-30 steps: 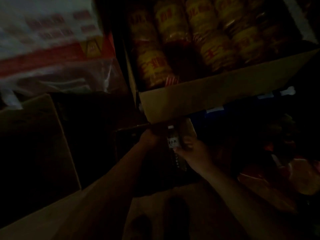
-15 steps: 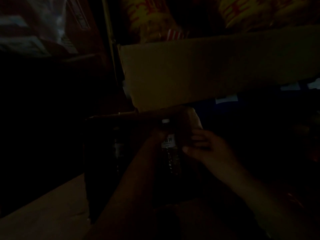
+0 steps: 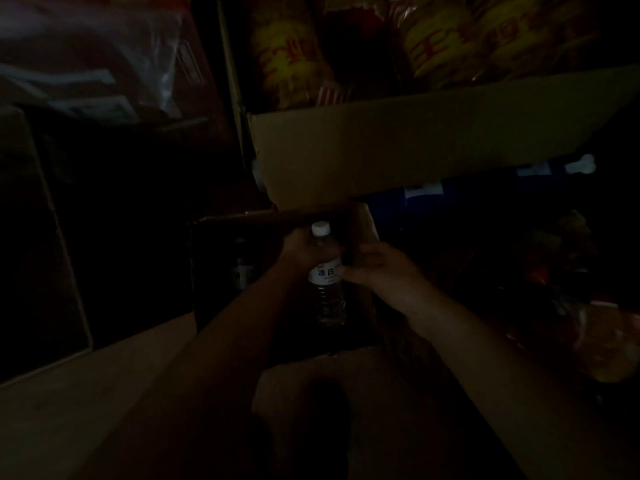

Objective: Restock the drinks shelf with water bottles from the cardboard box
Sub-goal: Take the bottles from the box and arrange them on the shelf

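Clear ribbed plastic water bottle with white screw cap and white printed label (image 3: 327, 275): full by the look of it, so likely moderately heavy for its size, firm under a squeeze yet thin-walled and liable to dent; smooth label band probably slick, ribbed lower body better for purchase. Best taken around the shoulder or label band, kept upright. Held upright between both hands, just above the dark open cardboard box (image 3: 214, 271) and below the edge of a pale cardboard tray of yellow snack packets (image 3: 415, 147). Left hand (image 3: 301, 247) curled around the neck and shoulder from the far-left side, cap poking up just past its fingers. Right hand (image 3: 377, 271) with fingers bent against the label from the right, thumb hidden, so exact pinch hard to tell. Very dim throughout; another bottle faintly visible left of the fingers, deep in the box.
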Demonstrator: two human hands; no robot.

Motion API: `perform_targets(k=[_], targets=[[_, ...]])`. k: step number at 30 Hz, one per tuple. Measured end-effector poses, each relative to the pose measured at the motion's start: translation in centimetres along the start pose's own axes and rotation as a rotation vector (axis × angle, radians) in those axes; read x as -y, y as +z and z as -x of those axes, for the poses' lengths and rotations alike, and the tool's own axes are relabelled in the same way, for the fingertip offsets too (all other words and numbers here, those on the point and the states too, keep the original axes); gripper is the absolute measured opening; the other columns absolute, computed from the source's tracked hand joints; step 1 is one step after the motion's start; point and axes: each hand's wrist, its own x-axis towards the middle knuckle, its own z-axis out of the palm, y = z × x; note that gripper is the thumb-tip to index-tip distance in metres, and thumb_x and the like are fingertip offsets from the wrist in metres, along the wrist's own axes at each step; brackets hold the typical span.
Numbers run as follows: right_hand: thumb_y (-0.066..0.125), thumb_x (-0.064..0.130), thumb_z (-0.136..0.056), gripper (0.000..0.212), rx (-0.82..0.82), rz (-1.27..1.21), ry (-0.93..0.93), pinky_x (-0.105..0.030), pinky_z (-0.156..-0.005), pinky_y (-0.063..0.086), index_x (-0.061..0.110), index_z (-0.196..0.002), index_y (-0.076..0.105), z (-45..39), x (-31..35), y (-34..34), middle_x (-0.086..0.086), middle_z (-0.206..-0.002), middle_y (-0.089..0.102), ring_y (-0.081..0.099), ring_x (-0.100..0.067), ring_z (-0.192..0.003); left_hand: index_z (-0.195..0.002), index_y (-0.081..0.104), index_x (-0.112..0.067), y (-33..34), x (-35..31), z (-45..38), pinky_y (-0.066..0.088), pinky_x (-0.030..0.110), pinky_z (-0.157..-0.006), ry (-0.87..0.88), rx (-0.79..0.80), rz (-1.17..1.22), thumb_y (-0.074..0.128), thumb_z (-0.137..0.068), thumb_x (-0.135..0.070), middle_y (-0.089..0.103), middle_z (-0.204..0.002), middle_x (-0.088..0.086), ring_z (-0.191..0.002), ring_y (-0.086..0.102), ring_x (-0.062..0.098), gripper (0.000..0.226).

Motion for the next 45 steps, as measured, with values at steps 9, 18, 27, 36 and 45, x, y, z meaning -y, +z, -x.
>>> perform_targets(k=[9,18,27,36,45], targets=[[0.081,0.025,-0.074,0.085,-0.076,-0.007,-0.002,-0.036,-0.102,0.040,0.018,-0.145,0.035,11.5,7.9,-2.7,-0.007,-0.147,0.038,0.044,-0.022,-0.128,-0.100,0.068,-0.003,-5.7,-15.5,11.7,0.055,0.030,-0.080,0.161,0.073,-0.106,0.077,-0.075,-0.014,0.070,-0.104,0.009,-0.095,0.066,0.018,0.029],[0.077,0.015,-0.077,0.037,0.036,0.008,-0.177,-0.011,-0.073,0.046,0.036,-0.097,0.055,29.5,19.3,-7.1,0.016,-0.099,0.062,0.057,0.005,-0.087,-0.096,0.068,-0.009,-9.1,-38.7,28.6,0.055,0.020,-0.058,0.343,0.314,-0.159,0.075,-0.077,-0.019,0.072,-0.093,0.004,-0.079,0.070,0.009,0.023],[0.079,0.023,-0.075,0.045,-0.053,-0.062,-0.412,-0.037,-0.095,0.052,0.027,-0.117,0.062,47.8,28.1,-12.1,0.005,-0.113,0.070,0.066,-0.012,-0.105,-0.086,0.069,-0.014,-9.0,-60.9,45.5,0.050,0.019,-0.053,0.602,0.374,-0.228,0.076,-0.076,-0.029,0.071,-0.077,-0.002,-0.068,0.069,0.007,0.019],[0.088,0.025,-0.063,0.061,-0.435,-0.251,-0.645,-0.030,-0.085,0.056,0.022,-0.118,0.061,60.4,31.1,-19.9,0.006,-0.106,0.072,0.069,-0.010,-0.097,-0.088,0.060,-0.027,-1.6,-73.3,57.8,0.054,0.027,-0.073,0.847,0.412,-0.240,0.074,-0.076,-0.047,0.067,-0.093,-0.007,-0.088,0.065,0.009,0.028],[0.086,0.026,-0.067,0.044,-0.727,-0.351,-0.658,-0.036,-0.088,0.054,0.027,-0.106,0.066,68.9,25.1,-32.4,0.006,-0.106,0.071,0.068,-0.013,-0.097,-0.114,0.066,-0.016,13.1,-80.1,64.9,0.055,0.026,-0.084,0.892,0.781,-0.387,0.067,-0.085,-0.036,0.071,-0.108,-0.004,-0.100,0.067,0.011,0.035]])
